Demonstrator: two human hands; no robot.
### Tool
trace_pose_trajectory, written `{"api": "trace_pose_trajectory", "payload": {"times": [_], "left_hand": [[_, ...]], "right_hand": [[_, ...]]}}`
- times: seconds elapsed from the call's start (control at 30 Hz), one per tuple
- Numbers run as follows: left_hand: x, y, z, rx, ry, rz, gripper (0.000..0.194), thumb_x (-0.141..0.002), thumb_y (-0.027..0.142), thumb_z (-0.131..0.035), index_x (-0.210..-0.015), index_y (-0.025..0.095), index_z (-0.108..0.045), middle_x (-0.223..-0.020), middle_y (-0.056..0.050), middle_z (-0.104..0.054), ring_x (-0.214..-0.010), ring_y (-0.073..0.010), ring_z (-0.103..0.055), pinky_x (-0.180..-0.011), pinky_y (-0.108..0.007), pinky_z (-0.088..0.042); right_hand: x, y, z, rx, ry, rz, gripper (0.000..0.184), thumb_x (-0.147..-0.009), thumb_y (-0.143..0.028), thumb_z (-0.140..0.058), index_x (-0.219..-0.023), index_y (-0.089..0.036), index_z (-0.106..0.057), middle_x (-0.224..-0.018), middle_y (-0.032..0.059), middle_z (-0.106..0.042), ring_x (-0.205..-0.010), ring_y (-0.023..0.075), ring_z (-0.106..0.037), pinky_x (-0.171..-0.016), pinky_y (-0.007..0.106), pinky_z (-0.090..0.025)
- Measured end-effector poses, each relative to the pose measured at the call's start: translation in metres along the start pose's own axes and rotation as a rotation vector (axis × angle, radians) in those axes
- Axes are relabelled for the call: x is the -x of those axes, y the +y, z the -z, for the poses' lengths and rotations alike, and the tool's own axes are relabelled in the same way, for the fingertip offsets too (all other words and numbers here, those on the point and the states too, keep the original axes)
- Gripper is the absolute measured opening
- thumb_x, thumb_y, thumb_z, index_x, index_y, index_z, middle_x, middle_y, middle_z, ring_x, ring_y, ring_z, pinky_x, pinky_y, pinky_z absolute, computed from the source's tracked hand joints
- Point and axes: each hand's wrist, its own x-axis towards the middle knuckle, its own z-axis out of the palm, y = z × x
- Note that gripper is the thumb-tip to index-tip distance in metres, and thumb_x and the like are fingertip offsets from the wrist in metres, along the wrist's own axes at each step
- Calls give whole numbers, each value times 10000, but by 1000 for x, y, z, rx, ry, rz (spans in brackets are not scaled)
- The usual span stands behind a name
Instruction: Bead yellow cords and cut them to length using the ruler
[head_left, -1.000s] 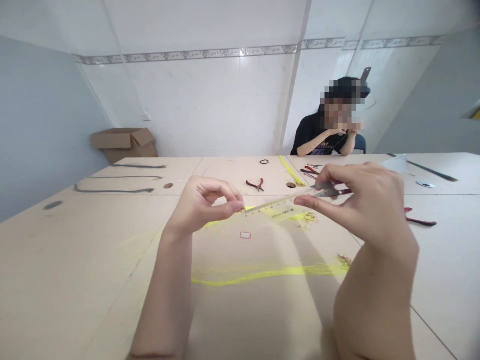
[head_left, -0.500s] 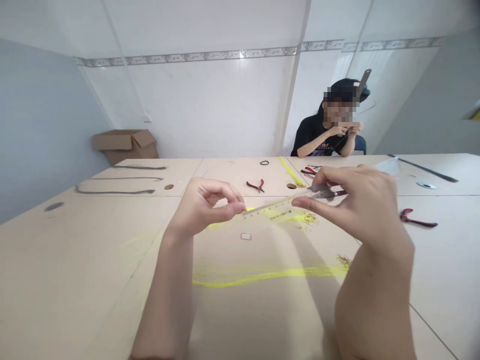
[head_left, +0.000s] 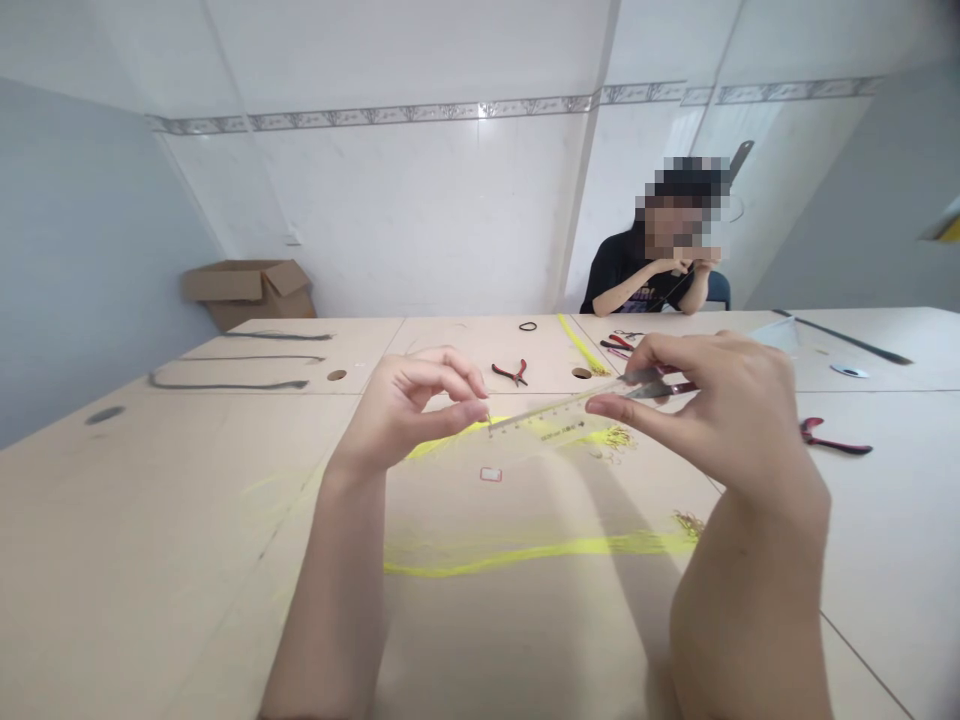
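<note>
The left hand (head_left: 409, 405), pinching a thin piece (head_left: 490, 412), eases slightly off the ruler (head_left: 551, 420) at frame centre, likely leaving its end easier to read. The right hand (head_left: 720, 400), centre-right, pinches ruler and metal tool (head_left: 654, 390).

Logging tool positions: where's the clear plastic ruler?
In the head view, the clear plastic ruler is just right of centre, pinched by the right hand. Its left end is near the left hand, higher in frame than a white, red-bordered label.
</note>
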Motion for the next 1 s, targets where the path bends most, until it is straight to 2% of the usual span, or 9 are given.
{"api": "trace_pose_trajectory", "payload": {"times": [0.2, 0.37, 0.57, 0.9, 1.0], "left_hand": [[2, 2, -1, 86, -10, 50, 170, -742, 156, -818, -602, 194, -728, -688, -31, -718, -608, -124, -627, -566, -266, -510], [3, 2, -2, 106, 13, 106, 187, -705, 143, -818, -565, 186, -702, -656, -36, -705, -600, -136, -621, -524, -264, -487], [2, 2, -1, 145, 9, 89, 178, -707, 101, -803, -579, 196, -723, -646, -20, -700, -607, -122, -621, -538, -244, -485], [2, 0, -2, 133, 15, 97, 186, -714, 221, -858, -588, 188, -725, -672, -47, -724, -664, -161, -674, -582, -273, -537], [3, 0, -2, 152, 9, 88, 183, -720, 211, -856, -592, 186, -727, -675, -46, -728, -658, -153, -673, -580, -260, -533]], "right_hand": [[0, 1, -2, -4, 13, 22, 563, -831, -767, -597, -693, -222, -565, -559, 10, -553, -551, 174, -509, -621, 322, -309], [0, 0, -2, -6, 14, 18, 545, -844, -743, -595, -684, -223, -556, -547, 6, -539, -548, 174, -509, -616, 321, -305], [0, -1, -1, -10, 7, -4, 594, -824, -802, -576, -684, -224, -556, -554, 9, -554, -552, 179, -518, -619, 327, -317], [0, -2, -2, -8, 4, -7, 607, -806, -821, -586, -694, -225, -559, -549, 12, -539, -553, 192, -518, -616, 329, -303], [1, -2, -2, -6, 6, -5, 607, -804, -820, -591, -697, -223, -563, -551, 10, -537, -552, 189, -518, -618, 328, -307]]}}
